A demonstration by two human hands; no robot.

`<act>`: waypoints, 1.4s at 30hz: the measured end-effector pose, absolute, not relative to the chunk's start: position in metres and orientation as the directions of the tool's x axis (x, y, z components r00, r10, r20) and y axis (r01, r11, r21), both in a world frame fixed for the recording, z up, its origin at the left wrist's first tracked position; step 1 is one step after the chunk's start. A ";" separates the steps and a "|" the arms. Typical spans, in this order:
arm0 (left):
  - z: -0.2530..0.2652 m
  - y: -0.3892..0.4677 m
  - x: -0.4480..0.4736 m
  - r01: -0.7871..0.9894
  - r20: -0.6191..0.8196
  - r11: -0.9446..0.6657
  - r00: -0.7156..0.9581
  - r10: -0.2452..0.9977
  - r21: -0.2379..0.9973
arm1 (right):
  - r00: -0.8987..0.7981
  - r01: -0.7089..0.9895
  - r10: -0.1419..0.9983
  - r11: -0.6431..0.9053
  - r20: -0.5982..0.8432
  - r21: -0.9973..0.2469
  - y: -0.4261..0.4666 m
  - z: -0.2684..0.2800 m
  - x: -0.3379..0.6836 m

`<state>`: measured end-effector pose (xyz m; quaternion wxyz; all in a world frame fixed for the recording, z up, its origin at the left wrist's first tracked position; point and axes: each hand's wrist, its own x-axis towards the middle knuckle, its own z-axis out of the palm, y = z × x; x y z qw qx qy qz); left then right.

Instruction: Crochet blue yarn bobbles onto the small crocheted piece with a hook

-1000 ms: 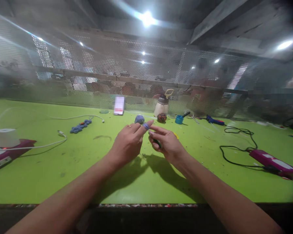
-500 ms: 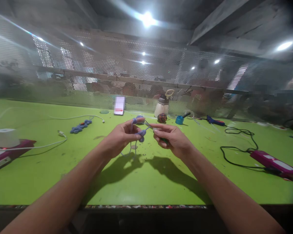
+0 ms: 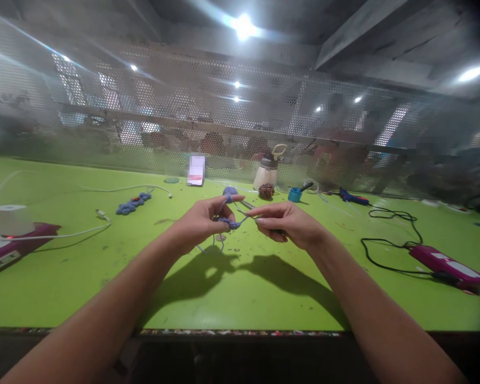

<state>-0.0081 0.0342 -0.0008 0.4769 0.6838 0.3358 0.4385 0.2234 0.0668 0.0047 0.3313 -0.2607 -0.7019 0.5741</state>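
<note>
Pinching a small purple crochet piece (image 3: 232, 224) between the thumb and fingers of the left hand (image 3: 200, 220), above the middle of the green counter (image 3: 264, 306). Showing it on the inner side of that hand, in the gap between the two, with its long axis running roughly crosswise toward the right hand (image 3: 290, 224). Touching it with the left, and so leaving the right as the farther of the hands, just beside its free end. Gripping a slim crochet hook (image 3: 253, 215) between right thumb and fingertips, curling the other fingers under, and aiming the shaft leftward at the piece (not telling hook from strand for certain at the crossing, both being so thin). Carrying a wrap of purple yarn (image 3: 228, 198) around the left index finger, slightly above the piece, and letting a loose yarn tail (image 3: 223, 244) hang below. Having the purple yarn ball (image 3: 230, 190) just past that finger, a dark multicoloured yarn ball (image 3: 266, 191) farther right, and a strip of crocheted flowers (image 3: 134, 204) well apart to the left.
</note>
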 end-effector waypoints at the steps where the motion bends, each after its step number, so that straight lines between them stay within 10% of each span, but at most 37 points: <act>1: -0.001 0.034 -0.008 0.062 0.282 -0.330 0.389 0.877 0.942 | -0.643 -0.014 0.748 0.208 0.168 -0.978 0.067 0.004 0.223; 28: 0.000 0.034 -0.006 0.209 0.250 -0.376 0.455 0.854 0.903 | -0.755 0.319 0.636 0.568 0.159 -0.758 0.061 0.017 0.230; 42: 0.002 0.032 -0.007 0.267 0.244 -0.402 0.473 0.846 0.876 | -0.703 0.251 0.685 0.491 0.192 -0.834 0.059 0.017 0.228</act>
